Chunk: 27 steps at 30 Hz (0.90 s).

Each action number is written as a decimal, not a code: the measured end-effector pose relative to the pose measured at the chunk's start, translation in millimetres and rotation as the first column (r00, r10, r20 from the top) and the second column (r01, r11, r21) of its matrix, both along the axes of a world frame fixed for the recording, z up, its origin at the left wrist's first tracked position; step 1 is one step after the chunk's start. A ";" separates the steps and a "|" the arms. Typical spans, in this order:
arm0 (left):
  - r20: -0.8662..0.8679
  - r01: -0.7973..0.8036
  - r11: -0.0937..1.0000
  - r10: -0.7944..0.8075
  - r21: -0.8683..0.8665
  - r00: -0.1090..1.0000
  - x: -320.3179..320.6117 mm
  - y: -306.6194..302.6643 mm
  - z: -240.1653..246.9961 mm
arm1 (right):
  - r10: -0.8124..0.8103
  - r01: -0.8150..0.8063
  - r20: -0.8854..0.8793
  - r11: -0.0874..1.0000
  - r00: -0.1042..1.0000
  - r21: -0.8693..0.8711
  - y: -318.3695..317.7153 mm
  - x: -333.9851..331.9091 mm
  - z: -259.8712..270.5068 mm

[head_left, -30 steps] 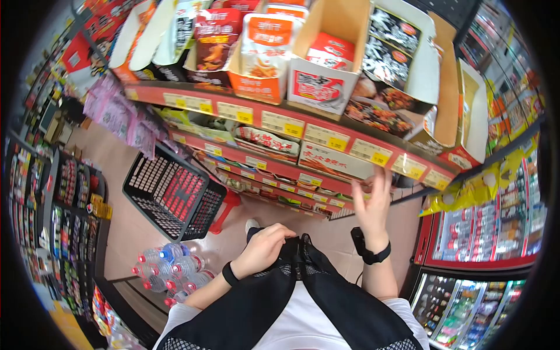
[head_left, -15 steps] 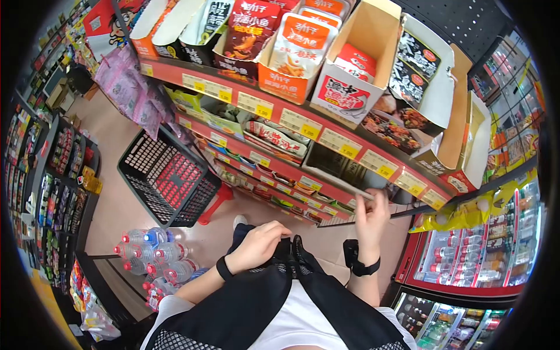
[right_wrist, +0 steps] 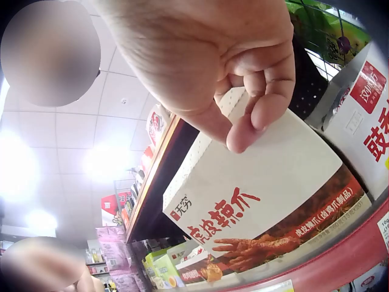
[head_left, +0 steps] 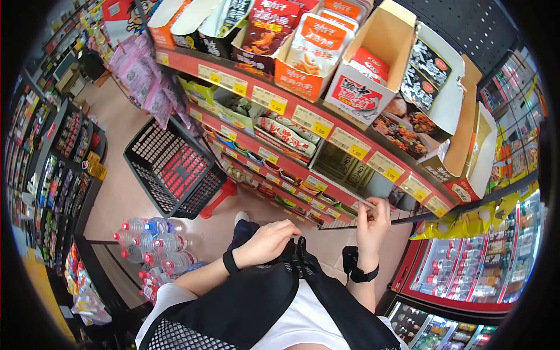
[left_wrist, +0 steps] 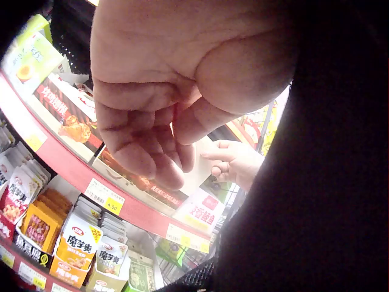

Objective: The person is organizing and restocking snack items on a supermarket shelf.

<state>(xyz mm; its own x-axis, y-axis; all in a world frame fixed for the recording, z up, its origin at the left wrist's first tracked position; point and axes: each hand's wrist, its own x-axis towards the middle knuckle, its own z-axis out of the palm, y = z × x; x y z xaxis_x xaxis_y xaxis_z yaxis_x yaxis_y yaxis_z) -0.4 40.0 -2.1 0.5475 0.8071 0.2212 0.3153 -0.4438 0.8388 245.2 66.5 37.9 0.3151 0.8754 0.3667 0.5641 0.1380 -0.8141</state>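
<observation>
The right hand (head_left: pixel 373 226) pinches the white chicken-feet box (right_wrist: pixel 273 164), shelved just below it, by the upper edge, perhaps to expose the packets (head_left: pixel 349 169) inside (the left hand (head_left: pixel 269 242), loosely curled, holds nothing).

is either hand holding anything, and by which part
The right hand pinches the white box with chicken feet pictured on it, by the upper edge of its front. The left hand holds nothing.

Open air between left hand (head_left: pixel 267 244) and right hand (head_left: pixel 373 227); upper shelf (head_left: pixel 318 108) an obstacle above white box (right_wrist: pixel 285 164)
</observation>
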 end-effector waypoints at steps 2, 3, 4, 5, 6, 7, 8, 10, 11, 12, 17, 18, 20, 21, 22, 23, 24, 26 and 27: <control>0.011 -0.004 1.000 0.004 -0.015 1.000 0.0 -0.9 0.5 | 0.008 -0.009 0.046 1.000 0.999 0.027 1.3 2.9 -2.9; 0.017 -0.005 1.000 0.006 -0.022 1.000 -0.1 -1.4 0.7 | 0.011 -0.014 0.069 0.999 0.998 0.041 1.9 4.0 -4.1; 0.017 -0.015 1.000 0.016 -0.016 1.000 -0.1 -2.1 0.6 | 0.012 -0.015 0.072 0.999 0.997 0.039 1.9 4.2 -4.0; 0.019 -0.025 1.000 0.025 -0.010 1.000 -0.1 -3.0 0.3 | 0.014 -0.017 0.064 0.999 0.998 0.042 2.2 3.7 -3.2; 0.020 -0.034 0.999 0.034 -0.005 0.999 -0.1 -4.0 0.1 | 0.016 -0.018 0.056 0.999 0.998 0.044 2.5 3.0 -2.2; 0.019 -0.041 0.999 0.041 0.001 0.999 -0.3 -4.9 0.1 | 0.018 -0.020 0.048 0.999 0.999 0.046 2.6 2.4 -1.1; 0.018 -0.049 0.999 0.048 0.008 0.999 -0.5 -5.6 0.1 | 0.028 -0.028 0.026 0.999 0.999 0.031 2.4 1.9 0.0; 0.022 -0.063 0.998 0.063 0.020 0.998 -0.5 -7.4 -0.3 | 0.040 -0.041 0.011 0.999 0.999 0.031 3.0 4.7 -3.0; 0.026 -0.071 0.997 0.070 0.025 0.997 -0.4 -8.4 -0.8 | 0.047 -0.047 0.004 0.998 0.999 0.030 3.8 5.7 -3.9; 0.031 -0.078 0.997 0.077 0.029 0.997 -0.4 -9.5 -1.0 | 0.053 -0.053 -0.005 0.998 0.999 0.036 4.5 5.1 -2.8; 0.038 -0.089 0.995 0.087 0.043 0.995 -1.5 -13.4 -0.1 | 0.052 -0.051 -0.018 0.999 0.999 0.013 4.9 7.7 -4.4; 0.036 -0.091 0.995 0.089 0.049 0.995 -1.5 -13.9 -1.1 | 0.053 -0.053 -0.028 0.999 0.998 0.011 5.2 7.3 -4.3; 0.021 -0.098 0.994 0.097 0.050 0.995 -1.4 -15.4 -3.5 | 0.061 -0.061 -0.036 0.998 0.997 0.019 5.5 8.3 -5.2; 0.014 -0.100 0.994 0.100 0.050 0.995 -1.1 -16.2 -4.3 | 0.069 -0.068 -0.032 0.997 0.997 0.029 6.2 9.4 -6.9; 0.025 -0.107 0.993 0.106 0.049 0.994 -0.5 -17.1 -4.4 | 0.077 -0.076 -0.029 0.996 0.997 0.038 6.5 10.1 -7.8; 0.036 -0.114 0.992 0.112 0.049 0.993 0.1 -18.0 -4.5 | 0.081 -0.080 -0.033 0.996 0.996 0.036 6.4 10.1 -7.5; 0.047 -0.120 0.992 0.118 0.048 0.992 0.5 -18.8 -4.5 | 0.085 -0.084 -0.036 0.996 0.996 0.035 6.3 10.1 -6.8; 0.043 -0.130 0.991 0.128 0.041 0.991 0.5 -20.7 -4.1 | 0.095 -0.094 -0.034 0.995 0.995 0.032 6.4 10.5 -5.2; 0.041 -0.136 0.990 0.134 0.037 0.990 0.5 -21.9 -4.1 | 0.101 -0.100 -0.029 0.995 0.994 0.030 6.5 11.1 -4.3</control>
